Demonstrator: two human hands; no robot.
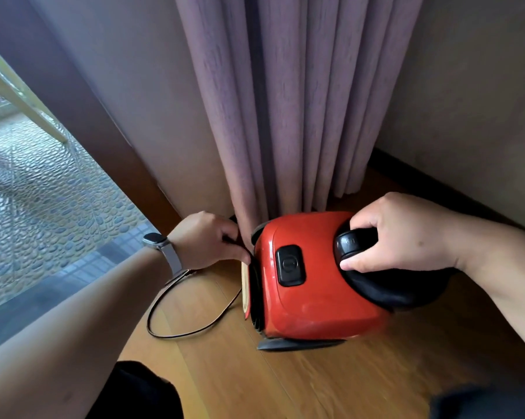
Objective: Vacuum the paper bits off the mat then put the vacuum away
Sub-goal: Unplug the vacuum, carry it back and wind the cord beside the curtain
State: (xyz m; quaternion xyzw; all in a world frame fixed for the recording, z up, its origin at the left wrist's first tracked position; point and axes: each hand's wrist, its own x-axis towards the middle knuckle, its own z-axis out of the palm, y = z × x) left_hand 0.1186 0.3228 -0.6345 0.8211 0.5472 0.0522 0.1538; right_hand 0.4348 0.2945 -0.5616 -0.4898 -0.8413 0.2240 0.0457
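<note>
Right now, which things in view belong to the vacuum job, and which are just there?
Job:
- red canister vacuum with black handle, gripped by right hand
- thin black power cord looping on the floor, held at the vacuum by left hand

Bystanders:
- mauve pleated curtain
- grey-strapped wristwatch
- wooden plank floor

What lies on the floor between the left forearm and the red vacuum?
In the head view, a loop of dark cord lies on the wooden floor between the left forearm and the vacuum.
</note>
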